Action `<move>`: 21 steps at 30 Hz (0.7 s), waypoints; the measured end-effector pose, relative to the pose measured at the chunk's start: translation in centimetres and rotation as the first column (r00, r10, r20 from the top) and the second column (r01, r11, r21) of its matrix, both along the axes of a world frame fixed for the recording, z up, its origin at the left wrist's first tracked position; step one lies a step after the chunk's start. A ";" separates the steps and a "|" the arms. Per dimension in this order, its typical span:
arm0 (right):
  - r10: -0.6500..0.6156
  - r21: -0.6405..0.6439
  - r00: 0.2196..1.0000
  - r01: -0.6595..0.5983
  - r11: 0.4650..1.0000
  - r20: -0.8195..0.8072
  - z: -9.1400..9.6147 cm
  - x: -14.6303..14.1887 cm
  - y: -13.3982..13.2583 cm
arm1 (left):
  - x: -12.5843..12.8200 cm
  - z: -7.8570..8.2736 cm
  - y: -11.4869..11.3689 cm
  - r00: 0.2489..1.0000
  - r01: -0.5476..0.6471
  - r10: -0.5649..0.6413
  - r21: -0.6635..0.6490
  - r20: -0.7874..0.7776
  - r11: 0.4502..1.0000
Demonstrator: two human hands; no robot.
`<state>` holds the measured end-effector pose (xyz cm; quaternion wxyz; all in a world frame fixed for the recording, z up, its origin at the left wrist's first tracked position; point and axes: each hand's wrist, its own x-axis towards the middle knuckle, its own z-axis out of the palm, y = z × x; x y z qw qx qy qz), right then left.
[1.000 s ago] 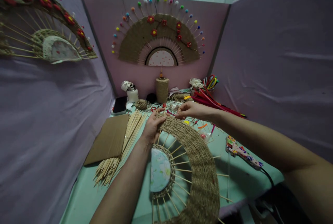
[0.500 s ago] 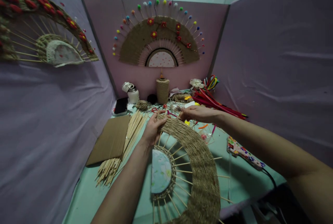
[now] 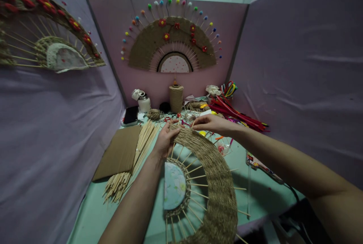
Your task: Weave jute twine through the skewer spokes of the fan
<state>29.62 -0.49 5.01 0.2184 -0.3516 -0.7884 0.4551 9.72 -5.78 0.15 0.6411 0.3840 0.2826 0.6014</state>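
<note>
A half-round fan of jute twine woven over wooden skewers (image 3: pixel 215 176) lies on the green table in front of me, with a pale floral half-disc (image 3: pixel 173 185) at its centre. My left hand (image 3: pixel 167 138) grips the far end of the woven band, fingers curled over it. My right hand (image 3: pixel 211 123) reaches in from the right and pinches the twine at the same far end, next to a skewer tip.
A bundle of loose skewers (image 3: pixel 136 157) and a cardboard sheet (image 3: pixel 119 152) lie left of the fan. A twine spool (image 3: pixel 176 98), a white jar (image 3: pixel 144 102), a phone (image 3: pixel 131 115) and red pipe cleaners (image 3: pixel 235 113) stand at the back. A patterned glue gun (image 3: pixel 259 164) lies right. Finished fans hang on the walls.
Both hands stay at the far end of the woven band; the right hand has shifted slightly along the edge while working the twine. The view has moved a little.
</note>
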 end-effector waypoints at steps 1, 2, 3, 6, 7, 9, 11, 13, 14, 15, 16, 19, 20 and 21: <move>-0.006 0.002 1.000 0.006 1.000 0.010 -0.1 -0.2 -0.2 | 0.0 0.0 0.0 1.000 -0.001 0.001 -0.003 -0.001 1.000; -0.027 0.013 0.999 0.027 1.000 0.030 -0.1 -0.3 -0.3 | 0.0 0.0 0.0 1.000 -0.002 0.002 -0.006 -0.002 1.000; -0.054 0.030 0.997 0.052 0.998 0.063 0.1 -0.3 -0.4 | 0.0 0.1 0.0 1.000 -0.003 0.003 -0.008 -0.002 1.000; -0.010 0.057 0.978 -0.002 0.998 0.210 1.2 0.6 -0.2 | -0.1 0.1 -0.1 1.000 -0.002 0.002 -0.001 0.003 1.000; 0.051 0.036 0.971 -0.061 0.997 0.234 1.6 1.1 0.0 | -0.1 0.1 -0.1 1.000 0.000 0.000 0.003 0.005 1.000; 0.166 -0.046 0.968 -0.160 0.986 0.186 2.1 2.2 0.7 | -0.1 0.1 0.0 1.000 0.003 -0.003 0.005 0.003 1.000; 0.151 -0.115 0.986 -0.143 0.983 0.065 1.8 2.8 1.7 | -0.2 0.0 0.1 1.000 0.007 -0.007 0.000 -0.001 1.000; 0.003 -0.115 0.999 -0.009 0.993 -0.052 0.9 2.7 2.8 | -0.2 -0.2 0.1 1.000 0.013 -0.013 -0.005 -0.001 1.000; -0.081 -0.089 0.993 0.073 0.993 -0.086 0.4 2.4 3.2 | -0.2 -0.2 0.1 1.000 0.017 -0.017 -0.005 -0.001 1.000; -0.151 -0.054 0.983 0.146 0.988 -0.102 -0.1 2.0 3.6 | -0.3 -0.2 0.1 1.000 0.019 -0.019 -0.004 -0.001 1.000; -0.199 -0.020 0.974 0.198 0.980 -0.105 -0.5 1.4 4.0 | -0.3 -0.2 0.1 1.000 0.020 -0.020 -0.001 -0.001 1.000; -0.166 0.000 0.977 0.167 0.986 -0.132 -1.6 -0.6 4.5 | -0.2 -0.2 0.1 1.000 0.030 -0.030 0.011 -0.007 0.999; -0.105 -0.026 0.981 0.102 0.994 -0.164 -1.9 -1.3 4.6 | -0.2 -0.2 0.0 0.999 0.036 -0.036 0.014 -0.009 0.999; -0.029 -0.056 0.979 0.018 0.998 -0.201 -2.2 -1.9 4.7 | -0.2 -0.1 0.0 0.999 0.040 -0.040 0.019 -0.008 0.999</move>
